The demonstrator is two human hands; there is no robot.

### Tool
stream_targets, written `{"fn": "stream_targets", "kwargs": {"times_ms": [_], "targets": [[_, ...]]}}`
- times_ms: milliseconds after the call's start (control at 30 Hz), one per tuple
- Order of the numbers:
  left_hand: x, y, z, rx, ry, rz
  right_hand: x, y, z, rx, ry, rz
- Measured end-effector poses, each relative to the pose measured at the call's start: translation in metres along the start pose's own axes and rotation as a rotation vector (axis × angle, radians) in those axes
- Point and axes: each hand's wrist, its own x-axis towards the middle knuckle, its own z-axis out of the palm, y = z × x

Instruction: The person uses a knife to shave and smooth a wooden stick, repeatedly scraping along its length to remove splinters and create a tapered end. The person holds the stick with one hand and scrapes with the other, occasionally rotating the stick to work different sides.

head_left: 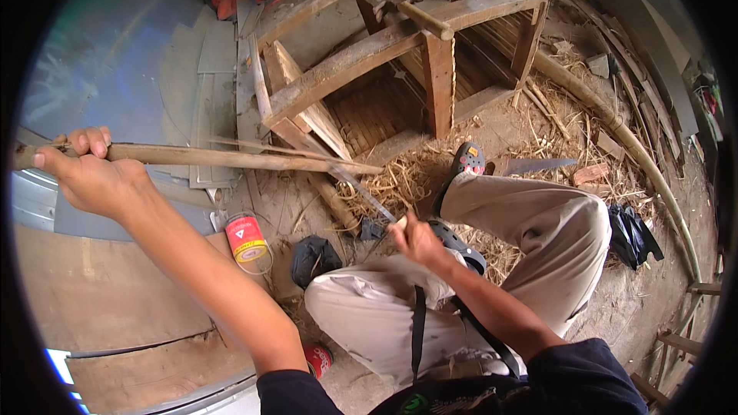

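Note:
My left hand [98,173] is wrapped around the far-left part of a long bamboo pole [219,156], held out level across the left half of the head view. The pole's split, thinner end reaches the floor in front of the wooden frame. In front of my knees, my right hand [420,240] is closed around the handle of a knife [367,197]. Its long narrow blade points up and left and meets the pole near that end, where a thin strip stands off the pole. My fingers mostly hide the handle.
A slatted wooden frame [438,84] stands ahead with a hammer [427,21] on it. Shavings [400,184] litter the floor around my shoes. Nearby are a flat grey blade [538,164], a red-and-yellow can [246,240], black plastic bags [314,260] and a long curved pole [615,119].

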Motion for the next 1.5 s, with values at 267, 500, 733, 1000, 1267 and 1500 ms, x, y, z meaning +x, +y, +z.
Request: {"fn": "stream_targets", "kwargs": {"times_ms": [267, 500, 733, 1000, 1267, 1500], "targets": [[0.005, -0.003, -0.003, -0.021, -0.03, 0.001, 0.025, 0.071, -0.004, 0.268, -0.2, 0.788], [0.013, -0.011, -0.01, 0.012, 0.028, -0.033, 0.014, 0.049, 0.024, -0.219, 0.155, 0.294], [0.018, -0.014, -0.022, 0.034, 0.044, -0.031, 0.011, 0.061, 0.0, -0.135, -0.088, 0.518], [0.025, -0.018, -0.044, -0.074, -0.065, -0.064, 0.025, 0.089, 0.022, -0.233, -0.023, 0.495], [0.032, -0.024, -0.073, -0.215, -0.129, -0.087, 0.023, 0.039, 0.022, -0.158, -0.039, 0.432], [0.038, -0.028, -0.116, -0.553, -0.346, -0.198, 0.006, 0.021, 0.012, -0.145, 0.037, 0.414]]}}
